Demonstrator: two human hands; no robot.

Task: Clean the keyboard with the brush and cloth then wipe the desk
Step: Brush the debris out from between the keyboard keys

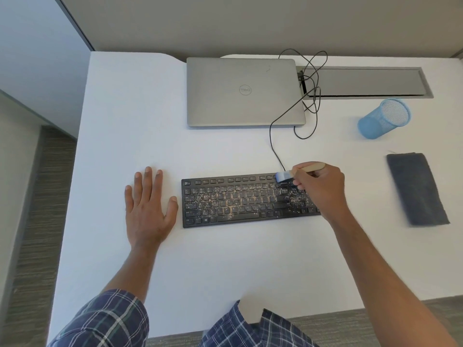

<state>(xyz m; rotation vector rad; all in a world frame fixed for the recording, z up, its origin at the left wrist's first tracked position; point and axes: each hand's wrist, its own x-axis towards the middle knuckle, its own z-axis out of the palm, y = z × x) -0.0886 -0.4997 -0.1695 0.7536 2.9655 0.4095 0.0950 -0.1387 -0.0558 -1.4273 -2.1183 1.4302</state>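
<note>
**Brushing step, head view.** The brush (284,176) is held in the right hand (322,189), whose grip is closed round the pale wooden handle. The blue bristles are set on the far rows of keys, toward the right end of the keyboard (250,200). The keyboard is laid across the middle of the bench (225,266), and tan debris (233,196) is seen scattered over most of its keys. The left hand (147,209) is laid flat on the bench just beside the left end of the keyboard, its grip open and nothing held. Whether the thumb touches the keyboard's edge cannot be told.

The task is judged to be at an early stage. Little of the debris appears cleared, the cloth (417,189) is left folded at the right of the bench, well apart from the keyboard, and the bench is not yet wiped. The next move is judged to call for strokes drawn along the key rows, with the bristles worked into the gaps so that debris is carried off an edge rather than pushed deeper. The keyboard may need to be steadied by the left hand.

The word "Dell" is read, inverted, within the round logo (245,90) on the lid of the closed laptop (244,113) at the far side. The key legends are too small to be read. No writing is seen on the blue mesh cup (383,118) or on the black cable (273,136).
</note>
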